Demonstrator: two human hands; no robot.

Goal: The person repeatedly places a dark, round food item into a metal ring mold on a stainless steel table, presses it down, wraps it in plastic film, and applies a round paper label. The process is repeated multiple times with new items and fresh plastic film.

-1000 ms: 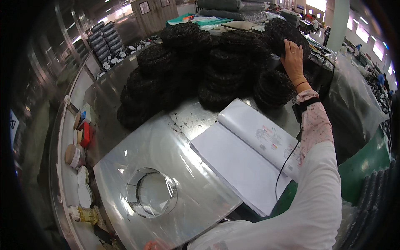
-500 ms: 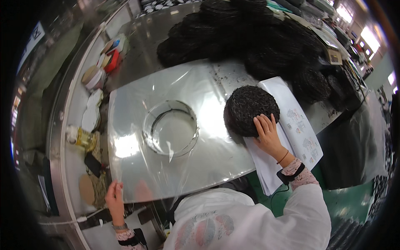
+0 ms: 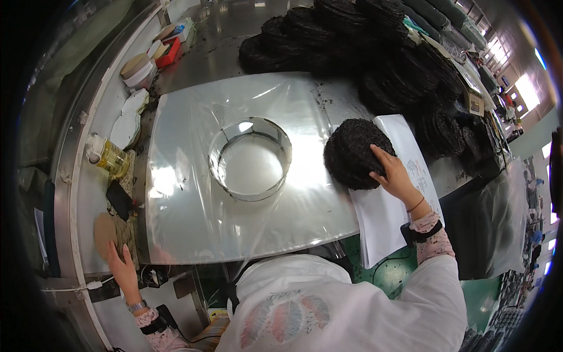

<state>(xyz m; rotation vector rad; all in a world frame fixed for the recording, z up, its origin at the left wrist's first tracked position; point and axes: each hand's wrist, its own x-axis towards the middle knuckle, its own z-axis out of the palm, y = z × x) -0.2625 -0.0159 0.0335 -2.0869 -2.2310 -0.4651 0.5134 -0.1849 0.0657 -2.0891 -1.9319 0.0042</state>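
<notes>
My right hand [image 3: 396,176] rests on the near right edge of a short stack of round black cakes [image 3: 352,149], which look like dried seaweed. Its visible fingers are spread apart. The stack sits partly over a pile of white sheets [image 3: 378,234]. At the lower left, my left hand [image 3: 123,270] is open, fingers apart, beside a round brown disc [image 3: 104,232]; whether it touches the disc I cannot tell. Between my hands, a clear plastic sheet [image 3: 187,229] covers the metal table. A clear ring with a dark seam line [image 3: 281,170] stands on this sheet.
Many black round cakes [image 3: 311,35] are heaped along the far side. Down the left edge are a red box [image 3: 171,53], a round tub [image 3: 141,76], white discs [image 3: 126,129], a jar of yellow liquid [image 3: 111,158] and a dark flat object [image 3: 120,198]. A white cable [image 3: 94,286] runs below.
My left hand has let go of the plastic sheet's near left corner and moved left to the brown disc. My right hand stays on the stack, its fingers shifted. The view has shifted slightly.
</notes>
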